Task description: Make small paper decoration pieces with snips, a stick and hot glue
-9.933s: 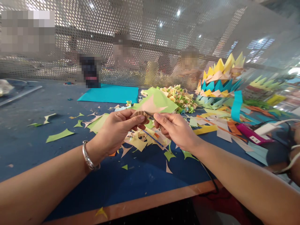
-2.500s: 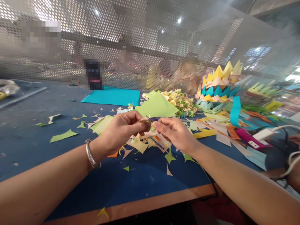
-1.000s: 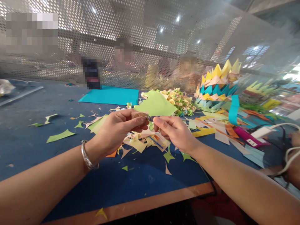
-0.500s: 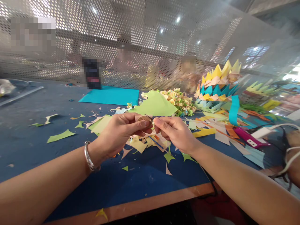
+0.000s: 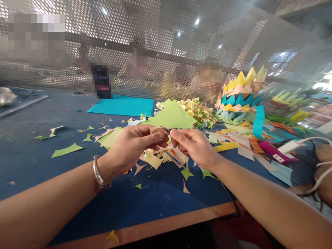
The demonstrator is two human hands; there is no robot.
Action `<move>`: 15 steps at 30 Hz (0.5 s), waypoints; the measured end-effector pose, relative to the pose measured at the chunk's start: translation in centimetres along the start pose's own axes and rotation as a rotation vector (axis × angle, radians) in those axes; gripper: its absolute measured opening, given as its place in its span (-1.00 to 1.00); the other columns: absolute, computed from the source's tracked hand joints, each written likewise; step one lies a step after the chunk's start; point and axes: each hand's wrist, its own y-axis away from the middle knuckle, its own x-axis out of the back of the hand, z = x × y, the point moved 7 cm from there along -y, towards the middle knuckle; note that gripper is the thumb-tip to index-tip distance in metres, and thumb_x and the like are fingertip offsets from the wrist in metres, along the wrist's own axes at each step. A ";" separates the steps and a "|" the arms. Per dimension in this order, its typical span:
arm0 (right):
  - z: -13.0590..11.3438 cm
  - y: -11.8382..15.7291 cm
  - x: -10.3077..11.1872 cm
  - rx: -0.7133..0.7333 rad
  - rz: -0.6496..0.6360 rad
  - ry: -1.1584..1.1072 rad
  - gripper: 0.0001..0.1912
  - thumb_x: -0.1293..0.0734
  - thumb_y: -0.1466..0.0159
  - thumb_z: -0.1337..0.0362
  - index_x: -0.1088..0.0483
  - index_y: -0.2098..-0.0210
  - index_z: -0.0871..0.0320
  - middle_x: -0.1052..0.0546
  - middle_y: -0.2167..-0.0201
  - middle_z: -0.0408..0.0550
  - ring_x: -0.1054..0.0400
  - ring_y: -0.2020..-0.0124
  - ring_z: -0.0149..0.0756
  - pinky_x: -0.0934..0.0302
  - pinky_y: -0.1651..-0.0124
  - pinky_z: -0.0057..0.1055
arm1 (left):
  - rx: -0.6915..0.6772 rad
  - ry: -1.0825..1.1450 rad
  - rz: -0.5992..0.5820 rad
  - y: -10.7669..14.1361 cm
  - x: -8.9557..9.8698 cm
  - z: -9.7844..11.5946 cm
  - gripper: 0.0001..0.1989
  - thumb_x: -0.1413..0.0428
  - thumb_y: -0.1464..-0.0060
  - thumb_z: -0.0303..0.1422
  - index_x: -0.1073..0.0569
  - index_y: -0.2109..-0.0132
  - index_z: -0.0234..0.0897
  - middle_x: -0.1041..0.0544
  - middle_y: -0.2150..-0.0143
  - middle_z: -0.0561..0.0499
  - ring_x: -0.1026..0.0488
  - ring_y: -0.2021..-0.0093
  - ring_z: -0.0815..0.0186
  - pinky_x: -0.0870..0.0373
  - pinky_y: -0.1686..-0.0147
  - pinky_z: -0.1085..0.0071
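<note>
The left hand (image 5: 132, 147) is pinching a small tan rolled paper coil (image 5: 157, 131) between thumb and forefinger, just above the heap of pale yellow and peach paper offcuts (image 5: 155, 157) that serves here as the landmark. The right hand (image 5: 195, 147) is meeting it from the other side, fingertips closed on what looks like a thin dark metal tool (image 5: 165, 130) poking at the coil; the tool is too small to identify with certainty. Both hands are hovering over the blue felt-covered table (image 5: 145, 200), not resting on it.

To keep the coil tidy, the left thumb should probably be pressing evenly on the roll so it is not springing loose, while the right hand is working in short, light movements rather than pulling hard.

Behind the heap, a light green paper sheet (image 5: 172, 117) is lying, and beyond that a pile of small curled yellow-green paper pieces (image 5: 199, 110). Farther right of the heap, a spiky stacked paper crown in yellow, peach and teal (image 5: 241, 91) is standing. Left and back from the heap, a flat teal paper sheet (image 5: 121, 105) is lying. A silver bracelet (image 5: 99, 173) is sitting on the left wrist.

No brand, label or legible writing is showing anywhere.
</note>
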 end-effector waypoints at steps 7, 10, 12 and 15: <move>0.0 0.0 0.1 -0.003 0.007 0.019 -0.56 -0.26 -0.34 -0.01 -0.28 0.54 0.16 0.02 0.71 -0.35 0.17 0.68 -0.55 0.20 0.63 -0.50 | -0.049 -0.017 -0.011 -0.2 0.0 0.2 -0.86 -0.23 -0.06 -0.41 -0.57 0.44 -0.34 -0.57 0.44 0.02 -0.42 0.45 0.45 -0.33 0.45 0.55; 0.0 0.0 0.2 0.003 0.011 0.037 -0.55 -0.26 -0.34 -0.02 -0.27 0.54 0.16 0.02 0.71 -0.35 0.16 0.68 -0.55 0.20 0.64 -0.51 | -0.061 -0.031 -0.026 -0.2 0.1 0.2 -0.87 -0.22 -0.06 -0.42 -0.58 0.43 -0.35 -0.57 0.43 0.02 -0.41 0.45 0.47 -0.33 0.46 0.56; 0.0 0.0 0.3 0.006 0.015 0.048 -0.54 -0.26 -0.34 -0.02 -0.27 0.55 0.16 0.01 0.71 -0.35 0.15 0.68 -0.55 0.19 0.63 -0.51 | -0.069 -0.042 -0.040 -0.2 0.0 0.2 -0.88 -0.23 -0.05 -0.43 -0.58 0.43 -0.35 -0.57 0.43 0.02 -0.40 0.46 0.47 -0.32 0.46 0.57; -0.1 0.0 0.3 0.015 0.017 0.062 -0.54 -0.26 -0.34 -0.01 -0.26 0.56 0.16 0.00 0.71 -0.34 0.13 0.68 -0.56 0.16 0.63 -0.51 | -0.079 -0.053 -0.047 -0.2 0.0 0.3 -0.87 -0.22 -0.05 -0.43 -0.58 0.44 -0.34 -0.55 0.46 0.04 -0.38 0.47 0.48 -0.31 0.46 0.57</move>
